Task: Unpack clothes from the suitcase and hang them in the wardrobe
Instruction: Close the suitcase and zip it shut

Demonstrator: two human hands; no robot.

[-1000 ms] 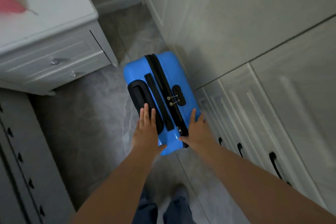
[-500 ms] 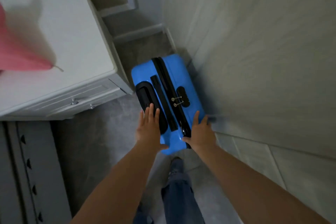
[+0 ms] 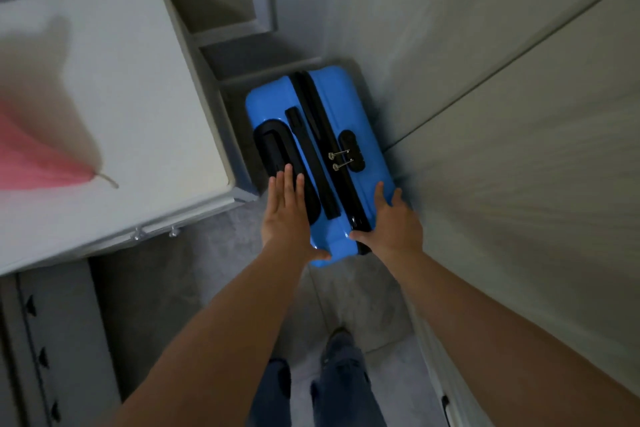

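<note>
Head view: hands (image 3: pixel 341 218) flank suitcase (image 3: pixel 363 211) (unlabelled).

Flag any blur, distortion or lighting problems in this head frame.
Head view: dim, flat light; the pink object at the left edge is badly smeared, and the wardrobe doors show streaky blur; wide-angle bending curves the white cabinet edges; the blue suitcase, left hand and right hand stay reasonably sharp, with slight sheen on the shell.
</note>
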